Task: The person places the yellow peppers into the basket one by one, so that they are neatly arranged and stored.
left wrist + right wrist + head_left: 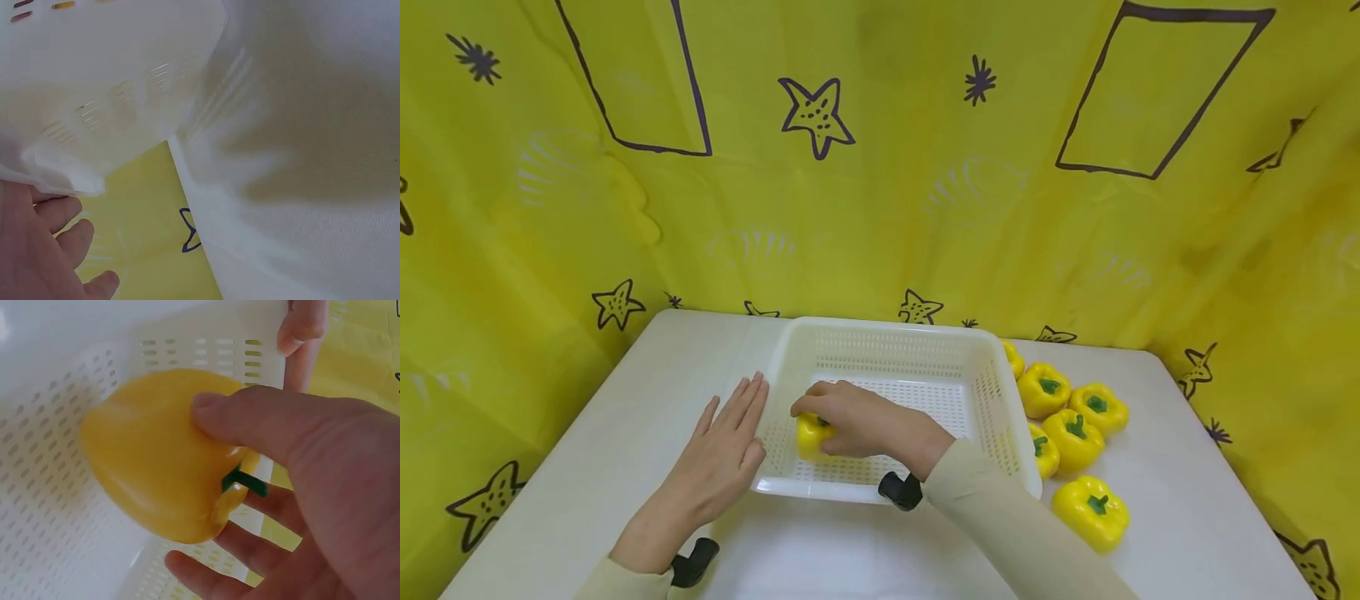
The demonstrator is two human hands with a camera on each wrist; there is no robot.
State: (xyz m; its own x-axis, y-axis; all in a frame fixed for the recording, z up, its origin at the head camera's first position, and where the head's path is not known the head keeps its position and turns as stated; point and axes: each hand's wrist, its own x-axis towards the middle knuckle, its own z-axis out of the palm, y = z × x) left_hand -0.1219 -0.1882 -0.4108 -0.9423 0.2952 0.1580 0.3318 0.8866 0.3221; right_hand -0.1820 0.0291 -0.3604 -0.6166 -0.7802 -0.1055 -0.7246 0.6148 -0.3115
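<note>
A white perforated plastic basket (820, 491) stands on the table. My right hand (868, 423) reaches into its left part and grips a yellow bell pepper (810, 437) with a green stem. In the right wrist view, the thumb presses one side of that pepper (150, 456) while the fingers lie behind it near the stem. My left hand (718, 467) is at the basket's left side, fingers straight and fingertips right at the rim. Seen from the left wrist, its fingers (74, 240) are beside the rim, with the basket's slotted wall above.
Several more yellow peppers lie on the white table (1180, 500) right of the basket, one pepper (1091, 512) nearest the front. A yellow curtain (895, 208) with starfish drawings hangs behind and along both sides. Black devices (901, 490) sit at both wrists.
</note>
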